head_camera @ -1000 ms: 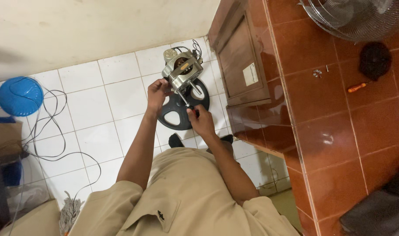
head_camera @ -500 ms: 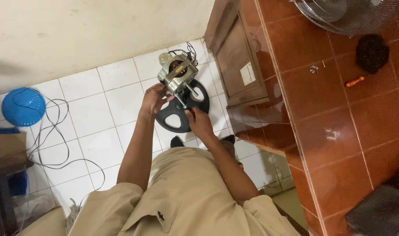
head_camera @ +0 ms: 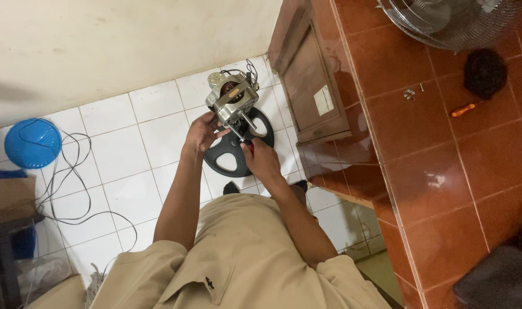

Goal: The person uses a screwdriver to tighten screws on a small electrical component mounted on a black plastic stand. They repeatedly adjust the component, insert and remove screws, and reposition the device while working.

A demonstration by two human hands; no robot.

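Observation:
A silver electric motor [head_camera: 232, 102] with copper windings and a protruding shaft is held above the white tiled floor. My left hand [head_camera: 202, 133] grips its lower left side. My right hand [head_camera: 261, 158] is closed around a small red-handled tool whose tip meets the motor's underside near the shaft. Beneath the motor lies a black round plastic fan base [head_camera: 238, 146] on the floor. Wires trail from the motor's top.
A wooden cabinet [head_camera: 315, 86] stands to the right of the motor. On the red tiled ledge [head_camera: 432, 160] lie a wire fan guard [head_camera: 455, 20], a black cap [head_camera: 485, 71], an orange screwdriver [head_camera: 464, 109] and small screws [head_camera: 409, 93]. A blue round object [head_camera: 32, 143] and cables [head_camera: 72, 183] sit left.
The view has shifted slightly; the motor and both hands sit a little higher in view. My hands keep the same hold on the motor and tool.

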